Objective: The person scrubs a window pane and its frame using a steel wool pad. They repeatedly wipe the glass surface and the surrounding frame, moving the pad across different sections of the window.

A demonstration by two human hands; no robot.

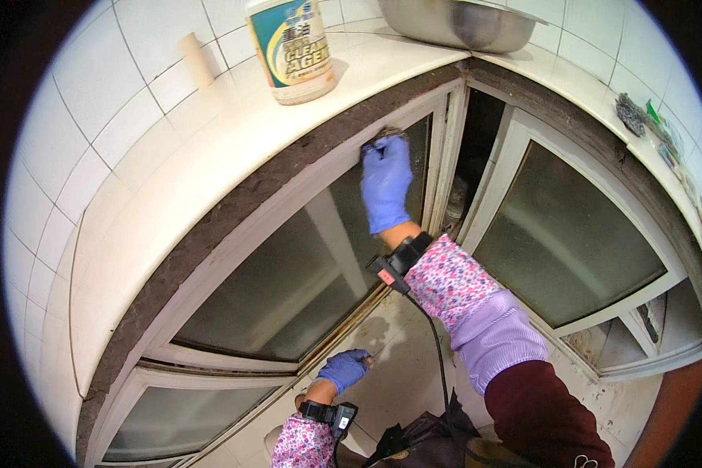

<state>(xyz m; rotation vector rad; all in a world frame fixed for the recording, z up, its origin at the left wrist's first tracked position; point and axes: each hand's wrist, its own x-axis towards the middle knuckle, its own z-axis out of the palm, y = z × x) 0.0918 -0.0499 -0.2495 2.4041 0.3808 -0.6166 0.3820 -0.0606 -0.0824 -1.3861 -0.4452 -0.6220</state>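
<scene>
My right hand (387, 182), in a blue glove, is closed on a dark scouring pad (391, 132), blurred and partly hidden by the fingers. It presses against the upper white frame (339, 161) of a glass cabinet door, just under the counter's rough dark edge. Low in front of me, my left hand (345, 371), also gloved, is held near the foot of the door, its fingers curled. Something small and pale shows at its fingertips, but I cannot tell what it is. The door's dark glass panel (269, 292) lies between the two hands.
On the pale countertop (169, 169) stand a cleaning-agent tub (292, 52) and a stainless steel basin (462, 26). Steel wool (630, 114) lies at the right. A second glass door (573, 234) stands beside a dark gap at the corner. Below is the tiled floor (409, 357).
</scene>
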